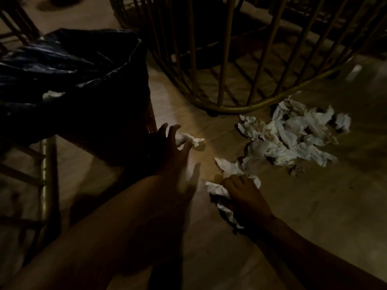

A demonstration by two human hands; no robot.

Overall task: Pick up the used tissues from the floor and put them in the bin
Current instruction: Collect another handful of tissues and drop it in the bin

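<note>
A pile of crumpled white tissues [293, 135] lies on the wooden floor at the right. One small tissue [193, 140] lies beside the bin's foot, and my left hand [169, 147] hovers over it with fingers spread, fingertips touching it. My right hand [245, 197] is closed on a bunch of tissues [217, 189] low on the floor, with another tissue [227, 165] just beyond its knuckles. The dark bin [117, 114], lined with a black plastic bag [62, 59], stands at the left. A white scrap [52, 94] shows inside it.
A round gold wire table base [228, 109] stands right behind the tissue pile. A gold chair leg [47, 176] rises at the left, close to the bin. The room is dim.
</note>
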